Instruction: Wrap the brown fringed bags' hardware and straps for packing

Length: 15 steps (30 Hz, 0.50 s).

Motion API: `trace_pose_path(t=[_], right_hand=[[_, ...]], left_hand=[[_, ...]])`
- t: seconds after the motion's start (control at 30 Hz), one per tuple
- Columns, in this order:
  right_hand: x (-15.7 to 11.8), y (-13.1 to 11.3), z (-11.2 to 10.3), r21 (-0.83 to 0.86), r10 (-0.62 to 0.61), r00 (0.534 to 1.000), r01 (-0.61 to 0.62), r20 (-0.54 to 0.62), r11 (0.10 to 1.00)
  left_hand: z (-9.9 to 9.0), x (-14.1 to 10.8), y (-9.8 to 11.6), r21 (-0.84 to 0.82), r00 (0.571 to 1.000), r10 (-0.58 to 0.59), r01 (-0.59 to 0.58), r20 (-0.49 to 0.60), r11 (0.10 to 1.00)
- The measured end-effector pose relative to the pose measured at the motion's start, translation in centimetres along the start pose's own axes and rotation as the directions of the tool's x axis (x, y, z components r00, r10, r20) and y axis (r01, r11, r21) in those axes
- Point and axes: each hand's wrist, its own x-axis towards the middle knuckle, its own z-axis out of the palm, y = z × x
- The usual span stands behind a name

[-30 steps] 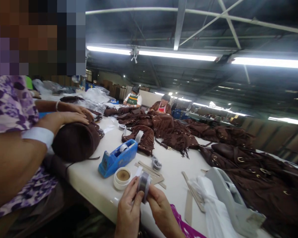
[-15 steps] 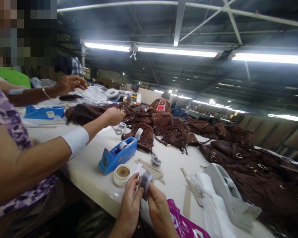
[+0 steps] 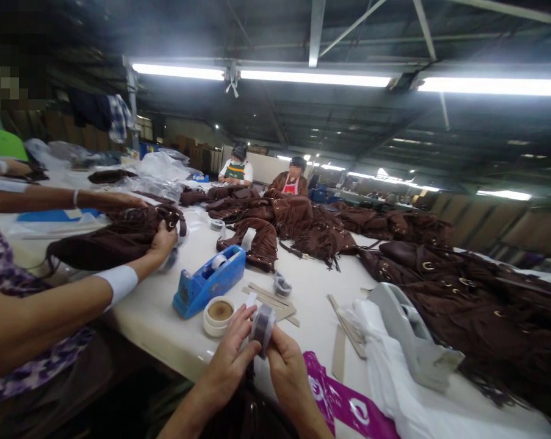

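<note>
While both forearms angle in over the near edge of the desk [image 3: 312, 286], the left hand [image 3: 232, 344] has its fingers mostly straight, thumb pressed to the left side of the wrapped grey roll [image 3: 262, 329]; the right hand [image 3: 287, 360] has curled fingertips closed on the right side. So it's pinched between the two, near that edge. Blue dispenser [image 3: 206, 289] stands close by — small white core [image 3: 219, 261] seated inside. Round white piece [image 3: 213, 329] just beside it, brown centre — tub or tape roll, can't tell. Grey dispenser [image 3: 433, 363] well to the right.
</note>
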Motion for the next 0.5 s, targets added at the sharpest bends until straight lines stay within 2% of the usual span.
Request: trace_pose_path(t=[0.13,0.23,0.37,0.5], right_hand=[[0.0,0.5,0.6,0.035,0.038,0.999,-0.037,0.000,0.999],[0.1,-0.2,0.7,0.004,0.036,0.999,-0.036,0.034,0.999],[0.3,-1.8,0.3,-0.135,-0.040,0.997,0.048,0.059,0.990],[0.1,-2.2,0.3,-0.313,-0.182,0.983,0.163,-0.032,0.936]], left_hand=[[1.0,-0.1,-0.7,0.045,0.996,-0.001,0.005,-0.093,0.999],[1.1,0.1,-0.4,-0.085,0.991,-0.051,0.041,-0.124,0.996],[0.6,0.6,0.9,-0.278,0.996,-0.082,0.071,-0.028,0.958],[0.9,0.7,1.4,-0.385,0.992,-0.123,0.115,0.004,0.916]])
